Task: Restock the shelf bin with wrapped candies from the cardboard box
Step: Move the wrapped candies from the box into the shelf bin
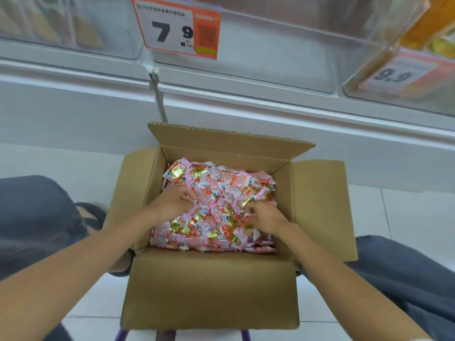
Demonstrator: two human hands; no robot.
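Okay, both arms are down in the cardboard box (209, 291), which sits on the floor (406, 212) between the person's knees, all four flaps folded open. The wrapped candies (221, 188) fill it nearly wall to wall, pink and white sachets with red and gold print, heaped loosely.

The left grip (176, 200) is on the left half of the heap, fingers curled down and clenched on a few wrappers. The right grip (264, 216) is a little nearer the person on the right half, knuckles up, fingers hooked in and bunching wrappers too (how many each holds, I cannot tell). The two are apart, with a strip of candy between them.

Up above, the shelf bin (246, 57) is a clear plastic tub on the white shelf, directly over the far flap of the box and well apart from both hands. An orange-and-white price tag (176, 28) reading 7.9 hangs at its left front corner, and a thin metal rod (158, 99) drops from just under it toward the box. Just beside it on the right, another clear bin (418, 33) holds yellow and orange packets and carries a 9.9 tag (398, 75).

Grey trouser legs (37, 217) frame the box on either side, and a dark sandal (91, 215) shows by its left flap.
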